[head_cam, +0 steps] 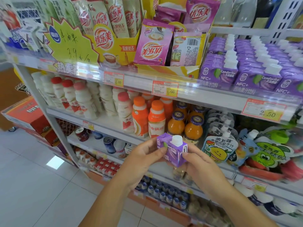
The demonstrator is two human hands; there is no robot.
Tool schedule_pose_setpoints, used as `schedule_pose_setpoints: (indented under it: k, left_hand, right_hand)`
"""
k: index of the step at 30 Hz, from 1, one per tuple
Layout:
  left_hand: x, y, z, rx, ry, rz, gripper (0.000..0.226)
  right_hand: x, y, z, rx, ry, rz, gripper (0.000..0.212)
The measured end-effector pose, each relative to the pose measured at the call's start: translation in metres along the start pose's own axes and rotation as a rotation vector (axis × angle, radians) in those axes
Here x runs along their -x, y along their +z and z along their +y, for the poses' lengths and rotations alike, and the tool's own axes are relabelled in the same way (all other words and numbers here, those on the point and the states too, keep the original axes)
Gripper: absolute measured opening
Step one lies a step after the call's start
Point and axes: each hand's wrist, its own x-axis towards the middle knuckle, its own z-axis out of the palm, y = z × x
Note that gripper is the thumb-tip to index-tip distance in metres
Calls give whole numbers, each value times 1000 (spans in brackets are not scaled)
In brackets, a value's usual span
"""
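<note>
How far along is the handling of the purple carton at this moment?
Done: one purple carton is held clear of the upper shelf and its row of matching cartons. In hand: the left hand and right hand both grip it, white cap on. Left: it has not been set down anywhere; where it goes does not show.

Shelving unit (39, 99), grey metal, stood on white tiled floor (32, 185); floor showed one bright light patch (55, 162); red cartons (32, 115) were stacked at unit's left end.
</note>
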Motion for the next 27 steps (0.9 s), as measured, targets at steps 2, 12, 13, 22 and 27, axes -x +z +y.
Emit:
schedule_pose_setpoints:
  k: [2, 12, 13, 22, 27]
  left_hand:
    - [1, -1, 0, -2, 24, 27, 39]
    - [6, -10, 3, -253, 150, 88, 44]
    - [6, -10, 3, -266, 164, 96, 44]
    - [-2, 11, 22, -354, 248, 94, 45]
    - [-23, 30, 67, -423, 437, 75, 35]
  right_hand:
    - [1, 0, -1, 99, -28, -32, 36]
    - [5, -14, -15, 495, -219, 41, 43]
    - [5, -15, -17, 530, -228, 50, 43]
    - [10, -30, -72, 768, -214, 2, 33]
    - [9, -36, -134, 718, -312, 76, 32]
